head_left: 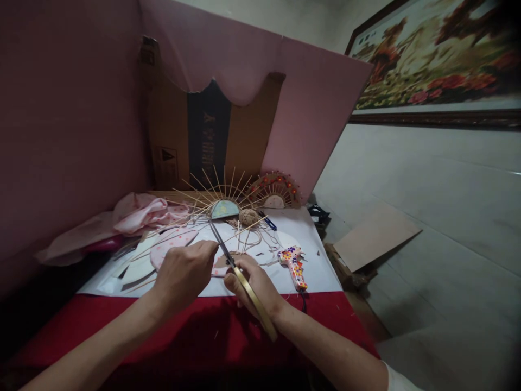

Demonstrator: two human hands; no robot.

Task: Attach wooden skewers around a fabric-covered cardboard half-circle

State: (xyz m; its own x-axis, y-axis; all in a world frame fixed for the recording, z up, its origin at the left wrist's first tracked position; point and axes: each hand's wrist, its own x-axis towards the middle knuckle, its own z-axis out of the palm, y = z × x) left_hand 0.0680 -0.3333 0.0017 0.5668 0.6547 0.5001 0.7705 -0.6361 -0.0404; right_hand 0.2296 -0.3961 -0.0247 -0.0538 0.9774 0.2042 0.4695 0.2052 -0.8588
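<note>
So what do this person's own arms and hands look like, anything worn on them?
The left hand and right hand are ungloved, with no watch or bracelet visible. A pale sleeve shows on the right arm; the left arm is bare as far as it shows.

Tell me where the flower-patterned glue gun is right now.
In the head view, the glue gun lies on the white sheet, right of the scissors.

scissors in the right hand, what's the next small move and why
Perhaps ease the left hand back a little from the blades before any cut: that hand seems to pinch a thin stick, while the right hand holds the scissors with their blades close beside it.
</note>
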